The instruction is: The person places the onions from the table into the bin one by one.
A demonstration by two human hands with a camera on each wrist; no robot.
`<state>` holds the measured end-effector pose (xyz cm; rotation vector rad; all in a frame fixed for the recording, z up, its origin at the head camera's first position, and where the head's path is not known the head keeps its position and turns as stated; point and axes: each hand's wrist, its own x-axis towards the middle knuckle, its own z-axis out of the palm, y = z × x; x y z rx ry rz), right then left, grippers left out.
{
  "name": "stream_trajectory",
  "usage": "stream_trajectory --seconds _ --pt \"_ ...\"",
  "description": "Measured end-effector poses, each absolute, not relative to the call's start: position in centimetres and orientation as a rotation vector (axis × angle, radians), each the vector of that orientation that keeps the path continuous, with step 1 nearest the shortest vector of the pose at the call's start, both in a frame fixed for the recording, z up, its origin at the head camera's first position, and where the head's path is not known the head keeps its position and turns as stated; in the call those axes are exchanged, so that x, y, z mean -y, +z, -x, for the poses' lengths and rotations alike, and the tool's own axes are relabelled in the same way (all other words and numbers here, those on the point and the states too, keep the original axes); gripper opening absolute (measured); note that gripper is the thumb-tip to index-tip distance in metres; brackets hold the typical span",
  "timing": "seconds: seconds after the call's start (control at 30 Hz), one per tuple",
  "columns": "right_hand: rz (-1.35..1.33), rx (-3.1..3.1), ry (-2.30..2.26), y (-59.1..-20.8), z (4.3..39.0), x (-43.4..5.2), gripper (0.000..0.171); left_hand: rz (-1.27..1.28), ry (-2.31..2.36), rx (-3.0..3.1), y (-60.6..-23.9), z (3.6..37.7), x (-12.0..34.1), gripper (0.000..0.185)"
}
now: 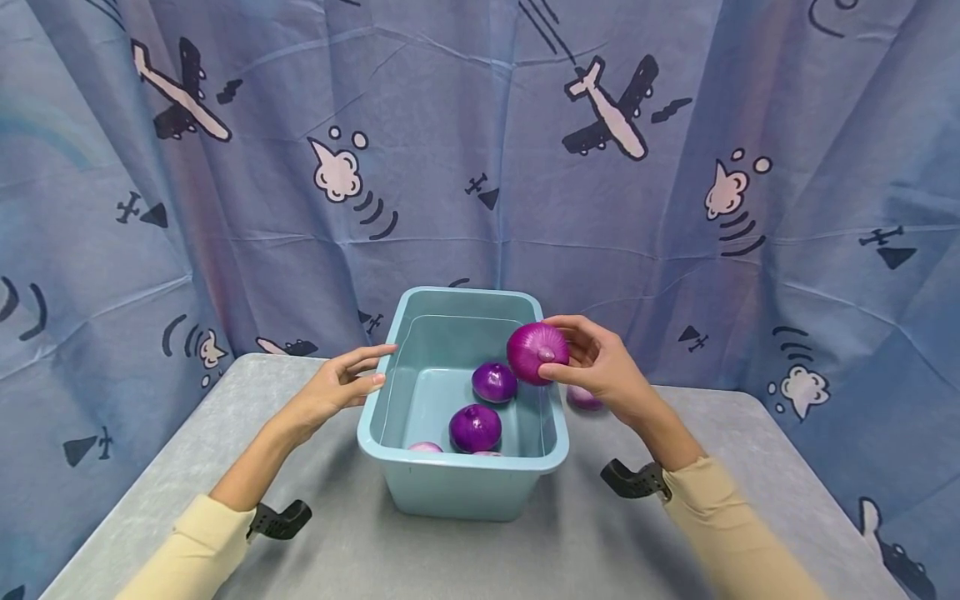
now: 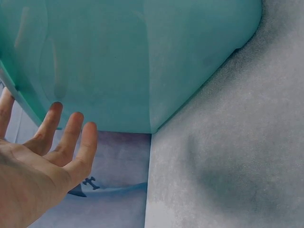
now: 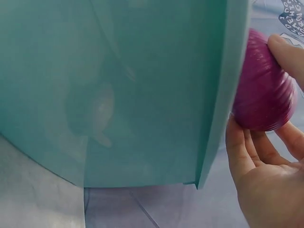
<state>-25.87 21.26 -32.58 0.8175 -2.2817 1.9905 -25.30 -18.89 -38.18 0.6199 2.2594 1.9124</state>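
Note:
My right hand (image 1: 600, 358) grips a large purple onion (image 1: 537, 353) at the right rim of a light blue plastic bin (image 1: 465, 492). In the right wrist view the onion (image 3: 266, 85) sits between thumb and fingers, beside the bin's rim (image 3: 228, 95). Inside the bin lie two purple onions, one farther back (image 1: 494, 382) and one nearer (image 1: 476, 428). Paler round tops, such as this pink one (image 1: 426, 447), show behind the front rim. My left hand (image 1: 337, 387) has its fingertips at the left rim, fingers loosely extended; the left wrist view shows them spread beside the bin wall (image 2: 95, 61).
Another pinkish-purple onion (image 1: 583, 398) lies on the grey table (image 1: 315, 550) right of the bin, partly hidden by my right hand. A blue curtain (image 1: 450, 183) printed with airplanes hangs behind the table and along both sides. Each wrist wears a black band (image 1: 279, 521).

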Motion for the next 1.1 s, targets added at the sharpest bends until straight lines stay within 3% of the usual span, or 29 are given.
stream_trajectory --seconds 0.4,0.67,1.1 --pt "-0.883 2.232 2.007 -32.8 25.7 -22.0 0.048 -0.614 1.919 -2.254 -38.3 25.3 18.8 0.055" --pt "-0.808 2.238 1.956 -33.5 25.6 -24.3 0.037 -0.628 1.942 -2.228 -38.2 25.2 18.8 0.053" --pt "-0.660 2.292 1.880 -35.6 25.3 -27.4 0.034 -0.659 1.966 -2.194 -38.2 25.2 18.6 0.053"
